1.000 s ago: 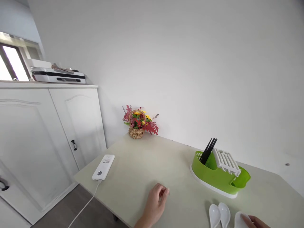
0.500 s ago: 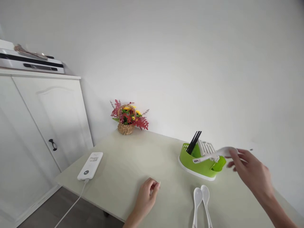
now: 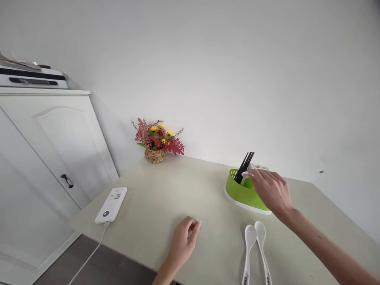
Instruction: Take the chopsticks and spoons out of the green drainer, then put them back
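My right hand (image 3: 271, 190) is closed on a white spoon at the green utensil holder (image 3: 246, 197). Only a short piece of the white spoon (image 3: 246, 174) shows, inside the rim and beside the black chopsticks (image 3: 244, 168); my fingers cover the rest. The chopsticks lean in the left part of the holder, which has a white base and a white slotted part at the back, partly behind my hand. Two more white spoons, a left one (image 3: 250, 237) and a right one (image 3: 261, 233), lie on the table. My left hand (image 3: 183, 239) rests on the tabletop with curled fingers, nothing in them.
A wicker basket of artificial flowers (image 3: 156, 154) stands against the wall. On the table's left side lies a white power bank (image 3: 111, 206) with a cable (image 3: 89, 257) hanging over the edge. A white cabinet (image 3: 65, 150) stands to the left.
My right hand has moved left with the spoon, which has gone from roughly level above the holder to inside its rim. The left hand stays put; the view has shifted slightly.
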A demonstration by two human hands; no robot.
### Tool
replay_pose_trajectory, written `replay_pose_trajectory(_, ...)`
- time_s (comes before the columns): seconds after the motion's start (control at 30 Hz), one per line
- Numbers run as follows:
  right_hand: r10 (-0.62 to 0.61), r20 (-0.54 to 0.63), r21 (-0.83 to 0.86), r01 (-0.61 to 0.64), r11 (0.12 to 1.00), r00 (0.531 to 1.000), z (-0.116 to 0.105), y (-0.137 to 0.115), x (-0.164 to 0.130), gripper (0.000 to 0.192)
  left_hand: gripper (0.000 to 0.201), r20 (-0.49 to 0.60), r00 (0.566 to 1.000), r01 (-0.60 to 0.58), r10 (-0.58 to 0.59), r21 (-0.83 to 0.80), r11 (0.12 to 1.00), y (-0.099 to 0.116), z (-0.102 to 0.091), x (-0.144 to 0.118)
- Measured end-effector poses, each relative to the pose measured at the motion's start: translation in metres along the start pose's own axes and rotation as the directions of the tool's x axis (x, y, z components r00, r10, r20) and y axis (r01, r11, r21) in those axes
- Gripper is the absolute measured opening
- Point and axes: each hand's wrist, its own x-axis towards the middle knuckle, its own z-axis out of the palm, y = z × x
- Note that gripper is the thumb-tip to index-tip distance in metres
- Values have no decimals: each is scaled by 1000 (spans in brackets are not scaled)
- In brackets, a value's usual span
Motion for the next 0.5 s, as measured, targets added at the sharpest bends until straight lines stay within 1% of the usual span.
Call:
replay_pose_trajectory(0.03, -45, -23, 7, 45, 999, 999, 5, 0, -5, 26, 39, 4, 1000, -1, 1, 1, 1000, 0, 0, 0)
replay_pose_trajectory(0.1, -93, -66, 11, 94, 996, 993, 15, 0, -14, 23, 38, 9, 1000, -2, 1, 9, 1000, 0, 0, 1)
replay_pose_trajectory(0.23, -122, -101, -9, 122, 993, 987, 29, 0, -27, 18, 37, 15, 1000, -1, 1, 25, 1000, 0, 1, 1)
replay_pose_trajectory(0.33, -100, -85, -16, 99, 995, 991, 32, -1, -32, 16, 36, 18, 1000, 7, -8, 40, 999, -1, 2, 1)
replay_pose_trajectory(0.5, -35, -6, 39, 35, 999, 999, 31, -3, -33, 17, 39, 28, 999, 29, -31, 57, 998, 0, 2, 3)
